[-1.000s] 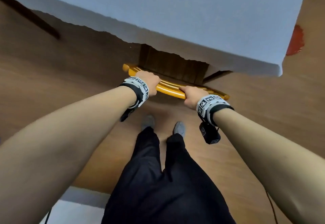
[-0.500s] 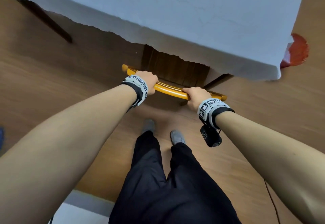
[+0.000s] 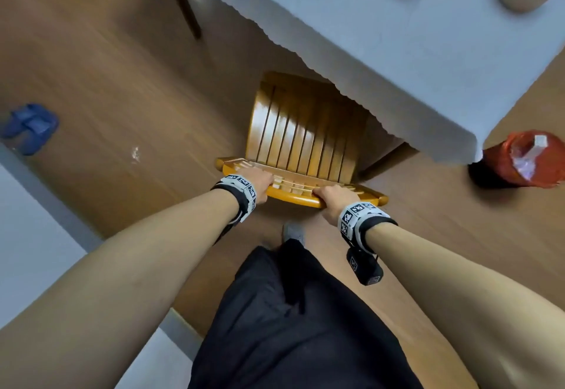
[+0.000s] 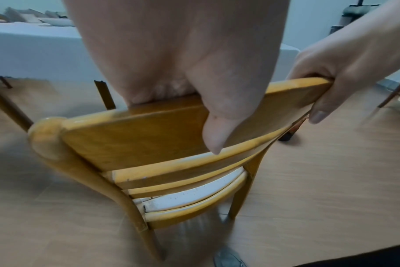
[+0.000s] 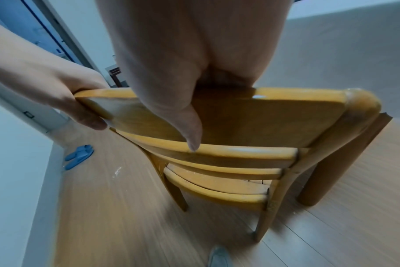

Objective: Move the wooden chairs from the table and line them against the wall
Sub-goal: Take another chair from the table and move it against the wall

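Head view: both hands' grip on chair top rail.

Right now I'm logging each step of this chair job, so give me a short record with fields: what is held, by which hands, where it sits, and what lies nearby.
held: chair, by its top rail
left hand: grips the rail
right hand: grips the rail
chair position: seat partly under the table
nearby floor: blue slippers, red bag
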